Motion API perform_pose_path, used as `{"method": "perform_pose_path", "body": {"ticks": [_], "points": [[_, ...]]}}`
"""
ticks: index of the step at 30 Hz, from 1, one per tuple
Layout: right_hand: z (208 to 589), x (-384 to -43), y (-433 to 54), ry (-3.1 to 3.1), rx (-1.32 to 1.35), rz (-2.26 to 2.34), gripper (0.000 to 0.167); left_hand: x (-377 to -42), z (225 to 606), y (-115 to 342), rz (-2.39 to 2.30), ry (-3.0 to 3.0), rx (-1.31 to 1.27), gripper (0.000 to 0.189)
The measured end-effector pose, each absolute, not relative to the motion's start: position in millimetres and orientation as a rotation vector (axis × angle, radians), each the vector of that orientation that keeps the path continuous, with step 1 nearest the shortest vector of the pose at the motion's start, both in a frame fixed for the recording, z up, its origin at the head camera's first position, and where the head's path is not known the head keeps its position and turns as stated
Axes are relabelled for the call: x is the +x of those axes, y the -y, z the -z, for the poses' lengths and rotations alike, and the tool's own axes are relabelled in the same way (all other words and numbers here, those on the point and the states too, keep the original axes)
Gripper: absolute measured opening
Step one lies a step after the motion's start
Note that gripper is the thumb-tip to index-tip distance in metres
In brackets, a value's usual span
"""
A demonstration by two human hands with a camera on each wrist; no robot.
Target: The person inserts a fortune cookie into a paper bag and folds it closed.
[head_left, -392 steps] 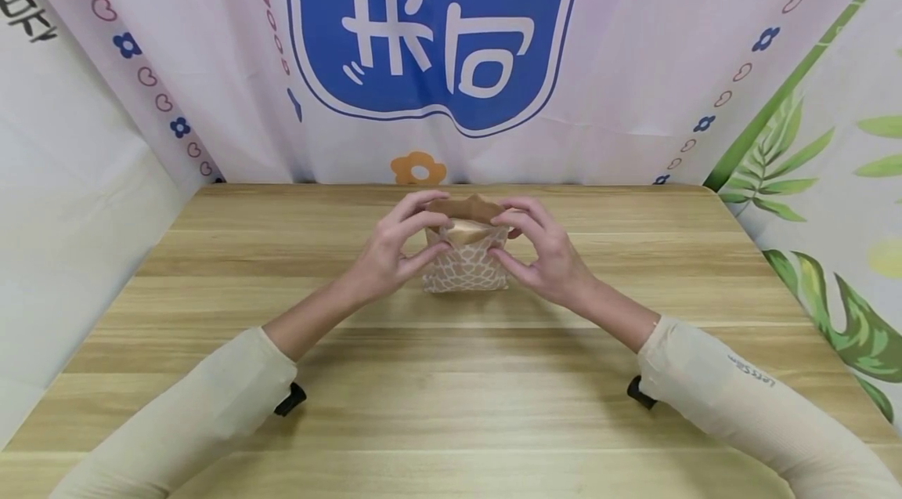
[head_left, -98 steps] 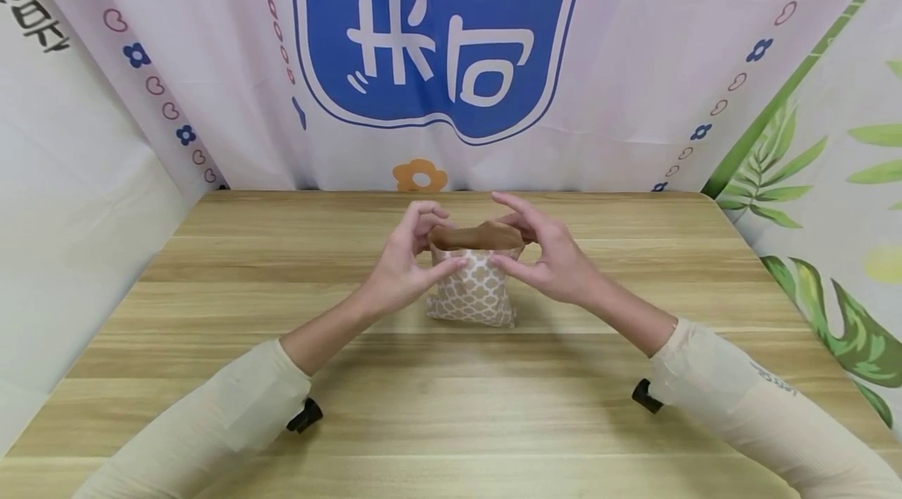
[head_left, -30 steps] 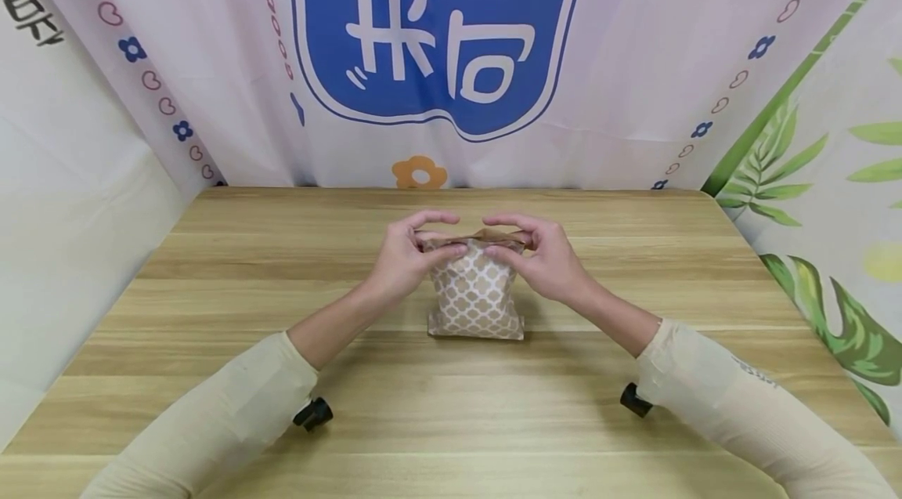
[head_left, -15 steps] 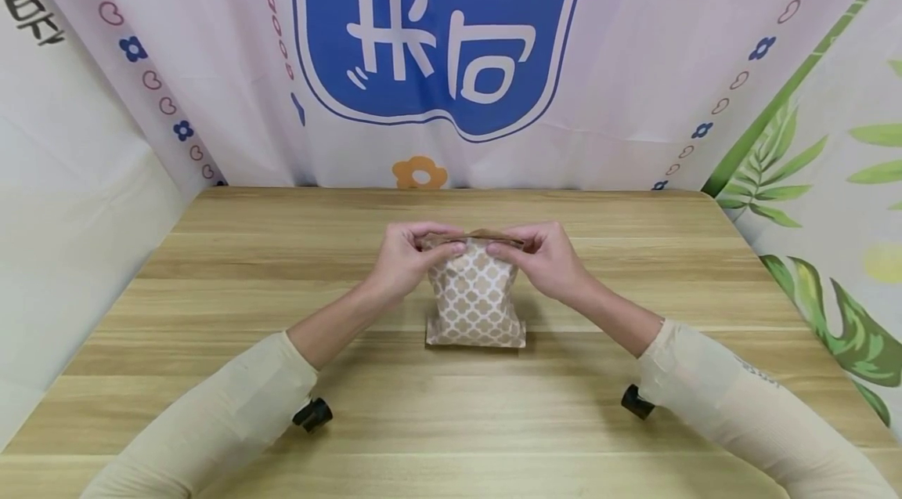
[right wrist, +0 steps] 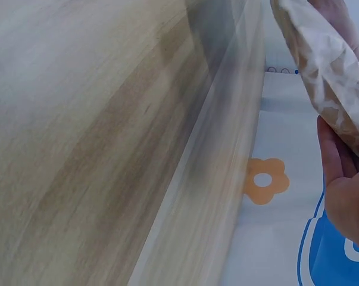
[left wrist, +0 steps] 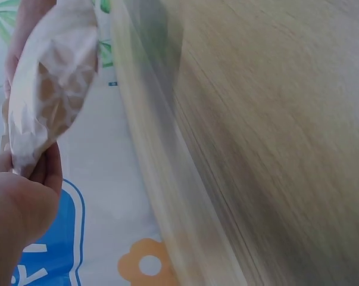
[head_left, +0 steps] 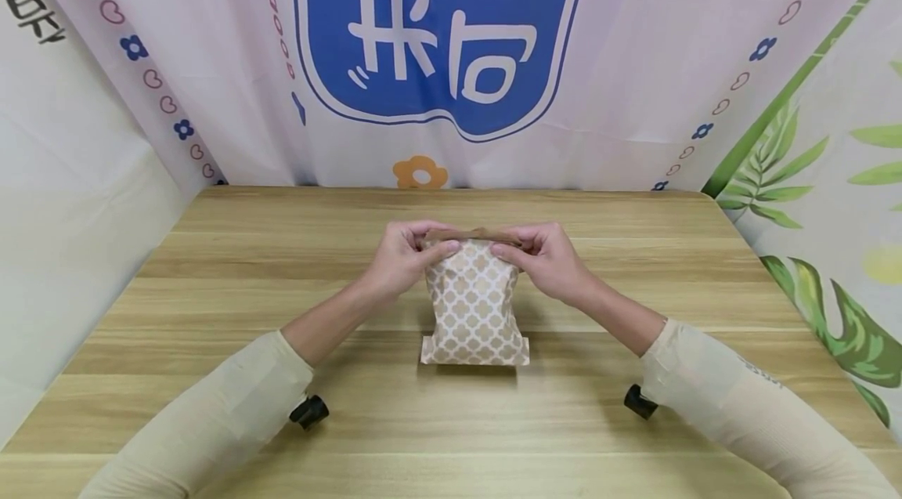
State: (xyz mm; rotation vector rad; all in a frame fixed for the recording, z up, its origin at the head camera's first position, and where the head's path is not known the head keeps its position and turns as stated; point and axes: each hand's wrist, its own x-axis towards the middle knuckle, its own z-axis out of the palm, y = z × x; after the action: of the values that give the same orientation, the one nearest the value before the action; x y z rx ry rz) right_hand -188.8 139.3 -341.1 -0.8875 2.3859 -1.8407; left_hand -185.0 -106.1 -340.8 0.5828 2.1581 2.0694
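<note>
A small brown paper bag [head_left: 475,303] with a white lattice print hangs between my hands over the table, its flat bottom edge toward me. My left hand [head_left: 402,260] pinches the top left corner, thumb on the printed face and fingers behind. At the top right corner my right hand [head_left: 546,260] pinches the same way. The bag's plain brown mouth is drawn flat in a narrow band between the hands. In the left wrist view the paper bag [left wrist: 60,77] looks plump and creased; the right wrist view shows the bag [right wrist: 328,71] from its other side.
The wood-grain table [head_left: 451,428] stretches out beneath both arms. Behind its far edge hangs a white cloth [head_left: 634,92] with a blue sign. A leaf-print cloth [head_left: 831,248] is on the right, and a white cloth [head_left: 63,209] on the left.
Earlier the bag's mouth gaped open; now it is flattened together. My fingers have closed down behind the top edge, and the bag's bottom has swung toward me, showing more of its front.
</note>
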Motion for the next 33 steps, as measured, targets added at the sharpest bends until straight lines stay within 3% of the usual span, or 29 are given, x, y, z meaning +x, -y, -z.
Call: {"method": "perform_pose_path", "body": {"ticks": [14, 33], "points": [[342.1, -187.1, -137.7, -2.195, -0.682, 2.020, 0.022, -185.0, 343.3, 103.6, -2.158, -2.112, 0.570, 0.021], [344.5, -191.3, -138.0, -2.348, -0.735, 1.970, 0.017, -187.6, 338.0, 108.7, -1.977, -2.300, 0.611, 0.028]]}}
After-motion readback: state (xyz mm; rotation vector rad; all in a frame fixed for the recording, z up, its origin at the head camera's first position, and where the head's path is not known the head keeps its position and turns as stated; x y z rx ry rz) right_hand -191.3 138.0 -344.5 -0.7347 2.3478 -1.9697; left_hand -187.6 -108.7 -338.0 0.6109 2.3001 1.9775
